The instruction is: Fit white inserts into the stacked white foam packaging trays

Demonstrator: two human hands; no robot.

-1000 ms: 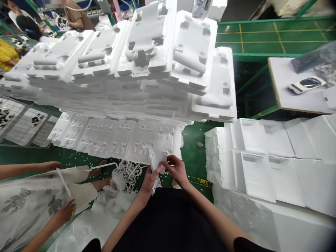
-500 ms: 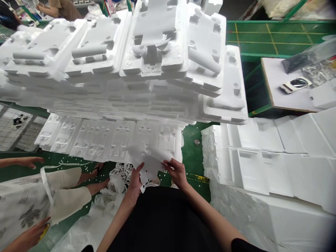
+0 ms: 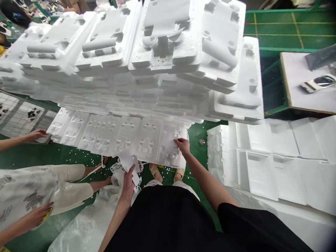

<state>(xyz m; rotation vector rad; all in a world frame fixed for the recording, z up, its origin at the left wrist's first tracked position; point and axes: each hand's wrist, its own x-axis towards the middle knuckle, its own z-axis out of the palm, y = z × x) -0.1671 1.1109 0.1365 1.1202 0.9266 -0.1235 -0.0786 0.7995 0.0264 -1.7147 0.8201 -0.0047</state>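
Tall foam stack (image 3: 147, 94) walling off space beyond lower foam trays (image 3: 126, 136). Open strip of green floor (image 3: 196, 154) running between those trays and white boxes (image 3: 265, 171) at right. Plastic bag (image 3: 86, 224) crowding lower left; co-worker's hand (image 3: 38, 134) occupying trays' left approach.

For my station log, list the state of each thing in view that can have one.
Left hand: closed on a white sheet
White sheet: held off the floor
Right hand: fingers bent over the low foam trays; grip unclear
Low foam trays: in a row, recesses up
Tall foam stack: piled in layers
Plastic: crumpled
Toy car: resting on a table
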